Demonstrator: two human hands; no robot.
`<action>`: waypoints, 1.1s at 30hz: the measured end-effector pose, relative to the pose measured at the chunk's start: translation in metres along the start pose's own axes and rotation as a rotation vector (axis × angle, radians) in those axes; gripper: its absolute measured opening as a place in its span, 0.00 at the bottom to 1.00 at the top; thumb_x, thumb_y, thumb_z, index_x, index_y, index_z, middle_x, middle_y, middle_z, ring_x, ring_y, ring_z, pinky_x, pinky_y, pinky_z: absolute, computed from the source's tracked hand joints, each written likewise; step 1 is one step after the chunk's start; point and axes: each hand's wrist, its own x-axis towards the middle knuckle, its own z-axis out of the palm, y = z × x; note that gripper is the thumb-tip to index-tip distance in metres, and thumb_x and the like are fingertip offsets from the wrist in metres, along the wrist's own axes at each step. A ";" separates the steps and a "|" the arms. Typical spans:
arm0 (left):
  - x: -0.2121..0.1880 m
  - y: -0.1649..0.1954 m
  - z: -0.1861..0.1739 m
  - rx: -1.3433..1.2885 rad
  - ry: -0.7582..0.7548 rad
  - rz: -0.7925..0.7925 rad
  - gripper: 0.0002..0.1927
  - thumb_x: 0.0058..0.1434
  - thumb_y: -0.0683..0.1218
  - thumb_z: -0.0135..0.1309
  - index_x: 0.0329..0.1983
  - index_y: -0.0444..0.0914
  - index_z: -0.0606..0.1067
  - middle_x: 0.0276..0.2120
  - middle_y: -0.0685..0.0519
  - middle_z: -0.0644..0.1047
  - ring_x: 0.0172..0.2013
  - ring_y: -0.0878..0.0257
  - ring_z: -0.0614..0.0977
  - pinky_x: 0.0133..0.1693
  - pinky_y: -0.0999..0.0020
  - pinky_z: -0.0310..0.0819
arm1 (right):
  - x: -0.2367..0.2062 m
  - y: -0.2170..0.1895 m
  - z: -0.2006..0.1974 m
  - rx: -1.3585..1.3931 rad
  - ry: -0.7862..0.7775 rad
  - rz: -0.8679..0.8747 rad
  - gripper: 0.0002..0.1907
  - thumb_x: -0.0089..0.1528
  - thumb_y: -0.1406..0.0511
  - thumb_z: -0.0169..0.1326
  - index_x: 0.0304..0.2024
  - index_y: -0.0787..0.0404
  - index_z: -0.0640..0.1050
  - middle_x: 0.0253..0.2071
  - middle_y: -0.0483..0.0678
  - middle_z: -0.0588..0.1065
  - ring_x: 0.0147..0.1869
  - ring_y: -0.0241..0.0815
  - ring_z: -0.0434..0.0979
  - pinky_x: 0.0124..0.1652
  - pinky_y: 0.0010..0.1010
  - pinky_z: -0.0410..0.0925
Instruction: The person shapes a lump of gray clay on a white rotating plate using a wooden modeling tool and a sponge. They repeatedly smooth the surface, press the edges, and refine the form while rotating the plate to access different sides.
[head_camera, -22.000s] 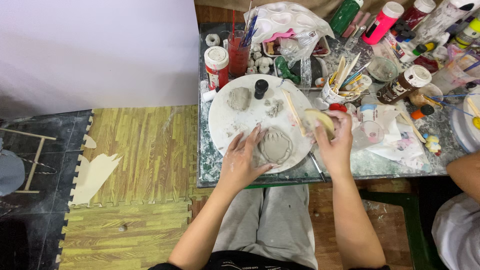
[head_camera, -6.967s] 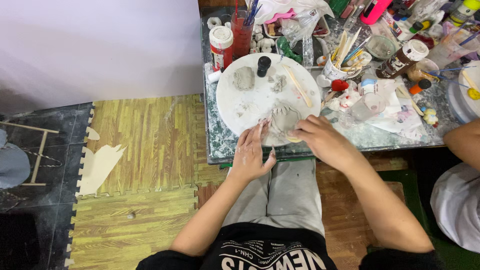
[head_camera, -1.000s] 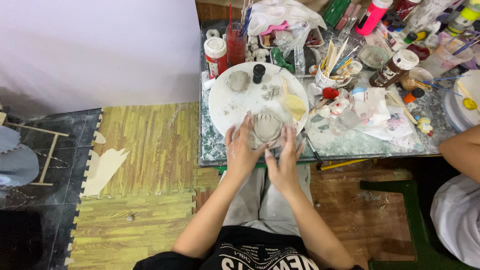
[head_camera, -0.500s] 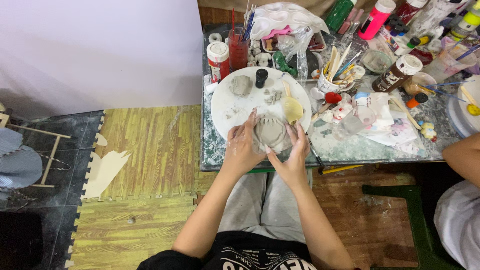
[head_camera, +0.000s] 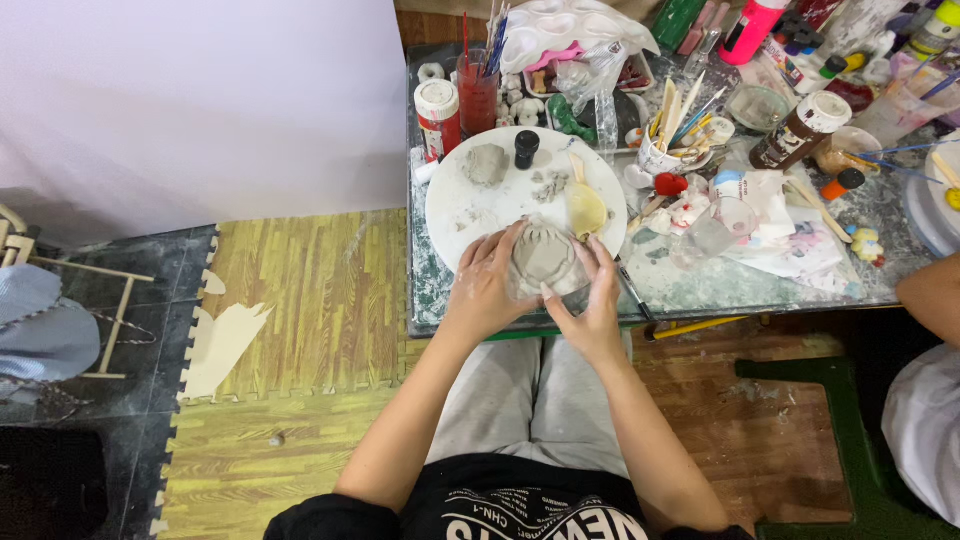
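Nearest the camera, the person's lap sits under the table edge, and both forearms reach up to a grey clay piece (head_camera: 543, 255) at the near rim of the round white board (head_camera: 470, 205). The left hand (head_camera: 488, 285) cups its left side and the right hand (head_camera: 595, 295) its right side, fingers closed against the clay, so the piece is pressed between the two hands with its ridged top showing. This looks like the shaping step: the form is being squeezed and smoothed by hand. The next move calls for even, gentle pressure from both sides so the walls do not collapse. Just beyond lies a pale yellow tool (head_camera: 586, 208), then a spare clay lump (head_camera: 486, 163) and a small black bottle (head_camera: 526, 148). Farther back stand a red-labelled jar (head_camera: 438, 118) and a cup of brushes (head_camera: 665, 150).
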 end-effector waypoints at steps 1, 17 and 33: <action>-0.001 0.001 0.000 -0.010 0.026 0.018 0.56 0.45 0.59 0.71 0.74 0.39 0.58 0.63 0.42 0.73 0.64 0.48 0.73 0.68 0.52 0.56 | 0.001 -0.001 -0.001 -0.001 -0.011 0.002 0.47 0.60 0.71 0.63 0.74 0.68 0.50 0.71 0.64 0.65 0.77 0.54 0.61 0.73 0.45 0.51; 0.033 -0.003 0.005 -0.246 -0.118 -0.083 0.35 0.73 0.53 0.41 0.79 0.42 0.46 0.59 0.37 0.76 0.63 0.43 0.73 0.69 0.53 0.51 | 0.033 0.010 -0.036 -0.407 -0.051 -0.051 0.40 0.56 0.63 0.65 0.69 0.57 0.66 0.60 0.49 0.74 0.67 0.49 0.65 0.66 0.45 0.53; 0.032 -0.003 0.007 -0.298 -0.077 -0.112 0.32 0.75 0.57 0.35 0.78 0.43 0.49 0.60 0.47 0.77 0.64 0.49 0.74 0.69 0.55 0.52 | 0.014 0.004 -0.007 -0.304 -0.077 -0.061 0.54 0.51 0.60 0.71 0.73 0.63 0.56 0.66 0.55 0.71 0.74 0.54 0.59 0.72 0.49 0.46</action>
